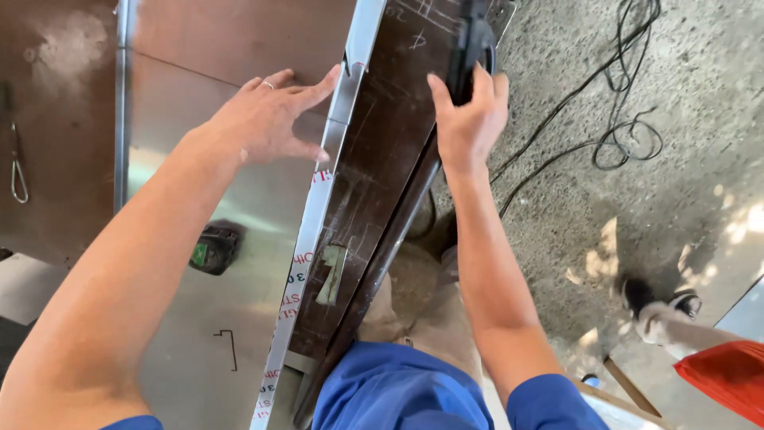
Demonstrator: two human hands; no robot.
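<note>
My left hand (267, 119) lies flat with fingers spread on a shiny steel sheet (199, 318), its fingertips touching the sheet's folded-up edge strip (306, 231). There is a ring on one finger. My right hand (469, 119) is closed on the black handle of a tool (471, 40) that stands on the dark brown bench top (374, 167) along the sheet's edge. The rest of the tool runs out of the top of the view.
A small black and green battery pack (215, 248) lies on the sheet. Black cables (621, 135) coil on the concrete floor at right. Another person's shoe (660, 306) and red garment (724, 374) are at lower right. A wire loop (17, 171) rests on the brown board at left.
</note>
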